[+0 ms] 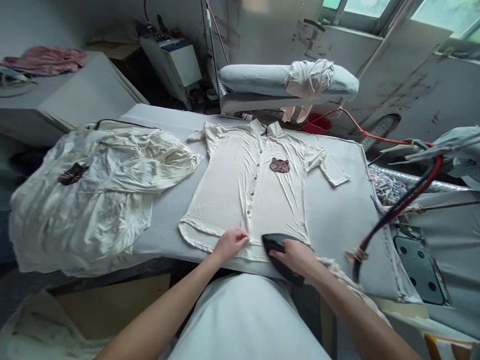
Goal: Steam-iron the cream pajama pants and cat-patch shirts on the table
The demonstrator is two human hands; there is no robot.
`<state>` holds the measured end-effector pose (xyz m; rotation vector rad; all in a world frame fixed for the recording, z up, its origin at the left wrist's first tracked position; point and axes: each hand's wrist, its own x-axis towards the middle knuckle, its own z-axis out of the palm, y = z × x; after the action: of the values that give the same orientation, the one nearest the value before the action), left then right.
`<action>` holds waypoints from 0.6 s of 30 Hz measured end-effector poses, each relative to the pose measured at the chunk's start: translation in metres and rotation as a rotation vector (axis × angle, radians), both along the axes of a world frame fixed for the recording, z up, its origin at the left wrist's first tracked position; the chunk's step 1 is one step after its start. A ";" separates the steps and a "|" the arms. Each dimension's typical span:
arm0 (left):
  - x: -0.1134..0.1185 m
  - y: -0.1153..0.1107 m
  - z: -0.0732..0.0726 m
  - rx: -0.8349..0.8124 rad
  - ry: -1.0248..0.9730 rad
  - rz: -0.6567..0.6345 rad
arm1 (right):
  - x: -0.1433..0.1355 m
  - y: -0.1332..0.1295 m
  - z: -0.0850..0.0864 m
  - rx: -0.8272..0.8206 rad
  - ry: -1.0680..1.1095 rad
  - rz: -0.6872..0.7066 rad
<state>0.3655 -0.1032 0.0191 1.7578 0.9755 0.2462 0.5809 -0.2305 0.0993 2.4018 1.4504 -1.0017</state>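
A cream short-sleeved shirt (228, 185) lies face up on the padded ironing table (337, 220), its collar at the far side and its curved hem towards me. Dark buttons run down its front, and a brown cat-face patch (279, 165) sits on the chest. My left hand (231, 244) pinches the hem near the button band, fingers closed. Wrapped round the handle of a black iron (275, 241), my right hand (298, 256) holds it over the hem's right part, its tip pointing up and left. The iron's underside is hidden.
On the left lies a heap of cream garments (108, 195). Behind the table stands a padded sleeve board (258, 80) with a crumpled cloth (311, 77) on it. A red and black cable (401, 200) hangs at the right.
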 end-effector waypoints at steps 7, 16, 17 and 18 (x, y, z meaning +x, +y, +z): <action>-0.120 0.047 0.005 0.353 0.304 0.369 | 0.037 -0.039 0.020 -0.051 -0.065 -0.203; -0.165 0.089 -0.017 0.437 0.544 0.495 | -0.122 0.080 0.008 -0.004 0.087 0.009; -0.166 0.088 -0.019 0.412 0.495 0.524 | -0.129 0.082 0.004 -0.009 0.088 0.011; -0.169 0.087 -0.020 0.384 0.441 0.555 | -0.136 0.085 0.000 -0.014 0.106 0.009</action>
<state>0.1969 -0.0164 -0.0014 1.8881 1.8367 0.4296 0.4448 -0.1459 0.0994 2.3635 1.4814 -1.1492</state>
